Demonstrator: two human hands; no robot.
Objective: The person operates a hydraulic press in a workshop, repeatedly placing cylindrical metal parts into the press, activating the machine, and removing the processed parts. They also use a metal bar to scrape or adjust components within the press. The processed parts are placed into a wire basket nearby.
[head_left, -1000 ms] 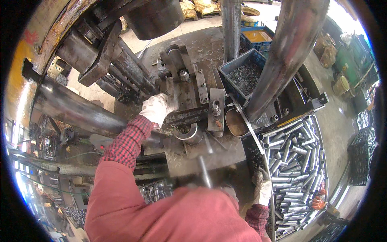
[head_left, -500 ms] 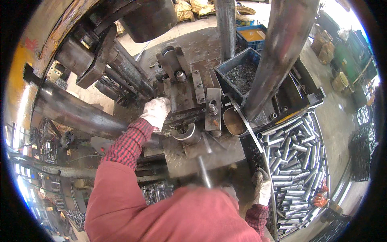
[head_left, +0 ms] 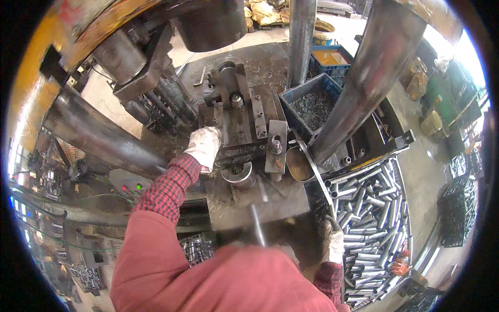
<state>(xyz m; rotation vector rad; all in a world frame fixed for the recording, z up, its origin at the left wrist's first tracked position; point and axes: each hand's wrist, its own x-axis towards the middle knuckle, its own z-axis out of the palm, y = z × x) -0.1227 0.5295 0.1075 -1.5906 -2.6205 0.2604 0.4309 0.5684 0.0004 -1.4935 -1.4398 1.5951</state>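
My left hand (head_left: 204,148), in a whitish work glove, is closed at the left edge of a steel die fixture (head_left: 241,149). Its fingertips are turned away, so anything inside the grip is hidden. In front of the fixture is a half-round steel cradle (head_left: 238,176). To its right lies a flat block with an upright stud (head_left: 275,156). My right hand (head_left: 331,242), gloved with dark, dirty fingers, is low on the right at the near edge of a bin of cut metal tubes (head_left: 371,223). Its fingers are curled; what they hold, if anything, cannot be made out.
Thick steel columns (head_left: 358,88) rise around the work table, and a dark cylindrical press head (head_left: 212,26) hangs above. A blue crate of metal scraps (head_left: 312,104) stands behind right, near an oval pan (head_left: 300,164). A control box (head_left: 130,184) with lit buttons is at left.
The view has tilted slightly, bringing the control box's lit buttons into sight. My left hand remains beside the fixture, and my right hand remains by the tube bin.
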